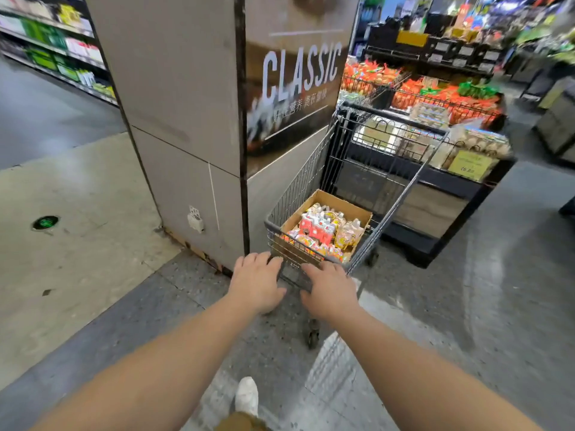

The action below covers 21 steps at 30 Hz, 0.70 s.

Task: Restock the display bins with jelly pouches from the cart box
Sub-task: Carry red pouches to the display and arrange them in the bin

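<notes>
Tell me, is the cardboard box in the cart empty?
No, the cardboard box sitting in the cart holds a pile of colourful jelly pouches.
</notes>
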Available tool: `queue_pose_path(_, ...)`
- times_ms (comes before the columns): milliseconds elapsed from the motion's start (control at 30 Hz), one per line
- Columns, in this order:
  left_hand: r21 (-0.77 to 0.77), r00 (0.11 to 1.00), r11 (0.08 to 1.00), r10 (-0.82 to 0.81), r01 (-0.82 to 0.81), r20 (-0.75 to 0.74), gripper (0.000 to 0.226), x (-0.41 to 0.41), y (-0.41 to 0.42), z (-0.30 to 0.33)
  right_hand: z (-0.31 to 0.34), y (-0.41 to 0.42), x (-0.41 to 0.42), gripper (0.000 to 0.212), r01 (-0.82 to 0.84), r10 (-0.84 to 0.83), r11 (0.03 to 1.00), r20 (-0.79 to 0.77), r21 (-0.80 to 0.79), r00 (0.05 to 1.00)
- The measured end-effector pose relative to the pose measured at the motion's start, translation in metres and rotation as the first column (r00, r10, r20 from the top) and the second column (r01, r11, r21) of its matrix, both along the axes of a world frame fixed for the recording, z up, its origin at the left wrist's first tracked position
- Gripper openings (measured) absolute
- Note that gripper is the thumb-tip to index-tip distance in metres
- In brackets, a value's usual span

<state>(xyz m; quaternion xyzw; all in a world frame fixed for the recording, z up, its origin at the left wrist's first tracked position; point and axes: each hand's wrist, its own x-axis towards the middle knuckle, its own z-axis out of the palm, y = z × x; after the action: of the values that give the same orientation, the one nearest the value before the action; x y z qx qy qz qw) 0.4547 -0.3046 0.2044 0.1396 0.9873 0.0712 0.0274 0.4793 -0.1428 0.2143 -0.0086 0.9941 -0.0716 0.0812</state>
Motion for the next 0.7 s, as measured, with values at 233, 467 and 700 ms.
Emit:
queue_pose_path(233, -0.03, 0.995, 0.995, -0.098, 0.099, 0.035, 0.064, -0.174, 0.029, -0.01, -0.006, 0.036, -0.147, 0.057, 0.141, -0.14, 0.99, 0.037, -0.019, 0.99)
queue_pose_path(467, -0.024, 0.979, 0.984, -0.175, 0.178, 0.102, 0.065, -0.287, 0.073, -0.023, -0.02, 0.079, -0.242, 0.06, 0.234, -0.229, 0.972, 0.139, -0.022, 0.964)
queue_pose_path(700, -0.003, 0.971, 0.999, -0.035, 0.037, 0.238, 0.065, -0.367, 0.097, -0.072, -0.065, 0.131, -0.343, 0.056, 0.2, -0.184, 0.979, 0.273, -0.034, 0.944)
